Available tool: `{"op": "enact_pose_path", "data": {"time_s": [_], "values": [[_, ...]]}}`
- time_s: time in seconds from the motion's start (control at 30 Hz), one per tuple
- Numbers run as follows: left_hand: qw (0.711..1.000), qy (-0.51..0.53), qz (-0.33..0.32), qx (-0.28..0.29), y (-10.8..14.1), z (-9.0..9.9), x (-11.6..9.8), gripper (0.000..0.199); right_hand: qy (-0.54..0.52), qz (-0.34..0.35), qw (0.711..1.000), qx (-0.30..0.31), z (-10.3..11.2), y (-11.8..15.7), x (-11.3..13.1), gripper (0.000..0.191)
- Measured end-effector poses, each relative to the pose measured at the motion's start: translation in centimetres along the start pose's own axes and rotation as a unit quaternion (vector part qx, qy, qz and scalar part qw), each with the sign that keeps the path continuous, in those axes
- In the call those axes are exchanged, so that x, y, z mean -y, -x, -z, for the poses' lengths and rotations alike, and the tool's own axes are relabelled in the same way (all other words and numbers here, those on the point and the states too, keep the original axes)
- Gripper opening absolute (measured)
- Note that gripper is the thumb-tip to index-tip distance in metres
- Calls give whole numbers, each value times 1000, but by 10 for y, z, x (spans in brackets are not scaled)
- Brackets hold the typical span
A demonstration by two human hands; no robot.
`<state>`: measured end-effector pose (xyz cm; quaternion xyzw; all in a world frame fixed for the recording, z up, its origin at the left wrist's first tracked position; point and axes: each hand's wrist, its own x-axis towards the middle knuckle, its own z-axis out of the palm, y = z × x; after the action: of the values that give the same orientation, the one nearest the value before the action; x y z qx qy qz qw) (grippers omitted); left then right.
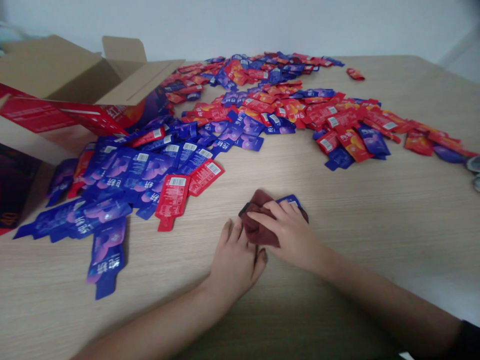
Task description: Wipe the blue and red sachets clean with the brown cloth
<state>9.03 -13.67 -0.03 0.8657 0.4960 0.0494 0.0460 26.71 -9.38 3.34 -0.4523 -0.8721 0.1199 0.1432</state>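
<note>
A brown cloth (258, 232) is bunched under my right hand (292, 232), whose fingers press and grip it from above. Part of a blue pouch (290, 201) shows behind that hand, under the cloth; the rest of it is hidden. My left hand (236, 265) lies low on the table with its fingers stretched out. Its fingertips reach the near left edge of the cloth, and the thumb points toward my right wrist. Whether the left fingertips press on something beneath the cloth cannot be seen.
Overlapping blue pouches (131, 170) and two red pouches (174, 197) lie to the left. Mixed red and blue pouches (330, 115) spread across the back and right of the wooden table (360, 220). An opened cardboard box (138, 90) stands at the left, its flaps raised.
</note>
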Motion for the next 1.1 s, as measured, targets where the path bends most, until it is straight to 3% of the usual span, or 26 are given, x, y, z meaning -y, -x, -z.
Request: {"op": "enact_pose_path", "data": {"time_s": [0.1,0.27,0.33,0.4,0.5,0.57,0.67,0.77,0.83,0.97,1.1], "values": [[1000,-2,3,-3,0,0,0,55,17,-51,999,3,-3,11,-17,42],[1000,0,4,9,0,-1,0,61,30,-157,986,-47,21,21,-66,27],[1000,-2,5,11,0,-1,0,61,51,-151,985,-72,26,15,-62,29],[1000,-5,4,9,0,-1,0,59,43,-98,991,-79,23,8,-44,36],[1000,-6,1,6,0,-1,-1,56,5,-1,1000,-23,7,5,-16,43],[1000,-8,0,6,0,0,-1,56,6,7,1000,3,-2,12,-13,44],[1000,-11,0,8,0,0,-1,60,10,-48,999,-9,-2,28,-38,41],[1000,-14,1,8,-1,-1,-1,60,5,-112,993,-36,12,40,-73,36],[1000,-19,1,8,-1,-1,-1,60,22,-126,990,-53,20,40,-80,33],[1000,-26,-1,6,-1,-2,-2,60,23,-66,994,-87,17,28,-47,38],[1000,-28,-2,3,-2,-1,-2,57,-13,-12,1000,-10,-1,24,-16,39]]}}
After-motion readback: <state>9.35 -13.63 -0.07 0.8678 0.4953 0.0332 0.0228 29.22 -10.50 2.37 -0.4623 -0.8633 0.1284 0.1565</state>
